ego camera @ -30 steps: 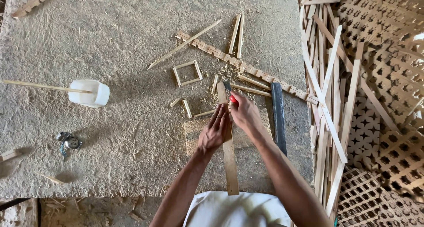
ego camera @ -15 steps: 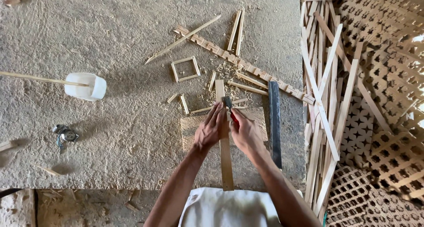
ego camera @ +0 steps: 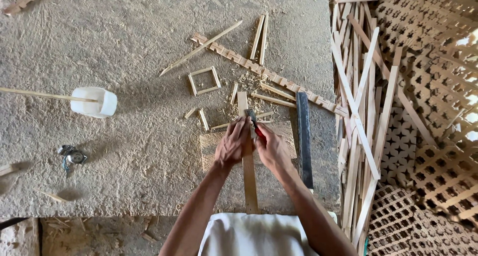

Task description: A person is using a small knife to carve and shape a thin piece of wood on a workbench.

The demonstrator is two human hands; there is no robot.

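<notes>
A long thin wooden strip (ego camera: pixel 248 179) lies on a flat wooden board (ego camera: pixel 211 145) on the dusty concrete slab, running away from me. My left hand (ego camera: pixel 233 144) presses down on the strip near its middle. My right hand (ego camera: pixel 270 146) grips a small red-handled cutting tool (ego camera: pixel 254 122), its dark blade against the strip just past my left fingers. Wood shavings (ego camera: pixel 246 82) lie around the strip's far end.
A dark flat metal bar (ego camera: pixel 303 136) lies right of my hands. A notched wooden strip (ego camera: pixel 264 72), a small square frame (ego camera: pixel 204 80) and loose sticks lie beyond. A white container (ego camera: pixel 94 102) with a stick stands left. Stacked slats (ego camera: pixel 361 111) and lattice panels (ego camera: pixel 433 87) fill the right.
The view has shifted slightly. Both hands have slid a little along the strip, the right hand working the tool against the wood.
</notes>
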